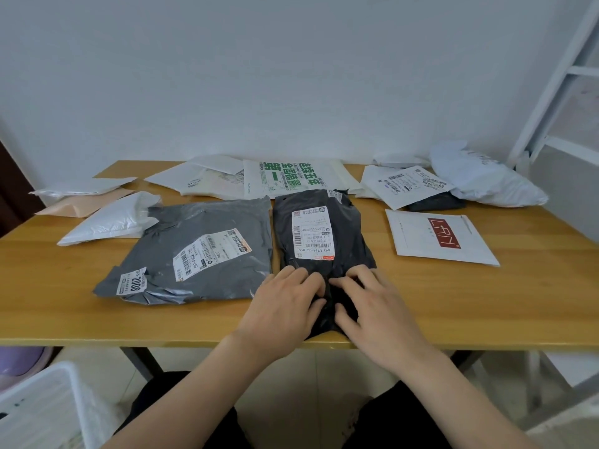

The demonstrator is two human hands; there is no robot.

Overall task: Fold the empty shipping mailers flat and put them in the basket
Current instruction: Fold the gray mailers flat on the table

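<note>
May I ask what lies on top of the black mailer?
Left hand and right hand press its near end; a white label sits farther back. The plastic beneath them is hidden.

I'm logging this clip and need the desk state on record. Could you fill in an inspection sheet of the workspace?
Surface: wooden table, with mailers spread over most of it.
Job's things: black mailer at front centre, label up; grey mailer flat beside it on the left; white basket on the floor, lower left.
Clutter: white mailer, green-printed mailer and red-logo envelope lie further back, along with other mailers.
Grippers: left hand and right hand both press the black mailer's near end, fingers fairly straight.
Cables: nothing seen.
Surroundings: white wall behind; white metal frame at right.
</note>
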